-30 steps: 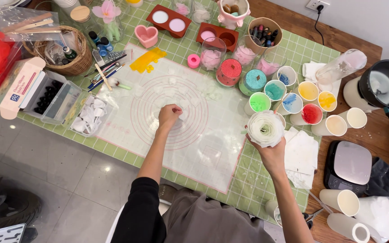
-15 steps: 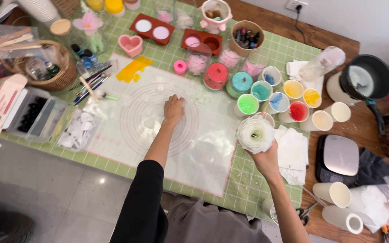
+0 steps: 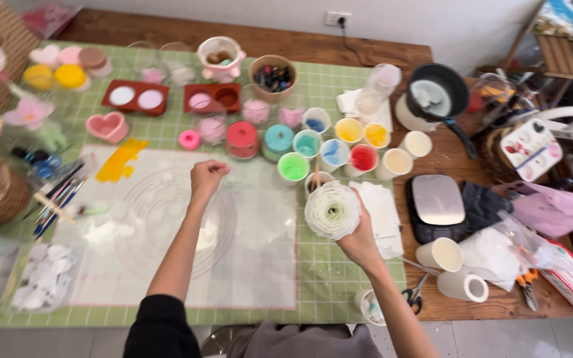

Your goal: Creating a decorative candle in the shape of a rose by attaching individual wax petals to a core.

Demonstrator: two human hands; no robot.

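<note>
- The right hand [image 3: 359, 242] is gripping a white layered flower [image 3: 332, 210] from beneath, fingers curled tight round its base, probably so the thin ruffled petals are facing up and staying untouched
- The flower is sitting above the right edge of the clear mat [image 3: 187, 232], just below the paper cups of colour [image 3: 334, 151], and it is looking waxy, round and densely frilled, with a faint green centre
- The left hand [image 3: 207, 178] is hovering over the upper part of the mat with its fingertips pinched together; whether anything small is caught between them is too fine to tell
- The mat is lying flat on a green checked cloth [image 3: 339, 292], glossy and see-through with printed rings, likely serving as a non-stick work surface
- The cups are standing in a loose row within easy reach, each one showing a smooth pool of green, blue, yellow or red
- A small scale [image 3: 437, 207] with a shiny metal top is resting on the bare wood to the right, near plain white cups [image 3: 440, 254] lying on their sides
</note>
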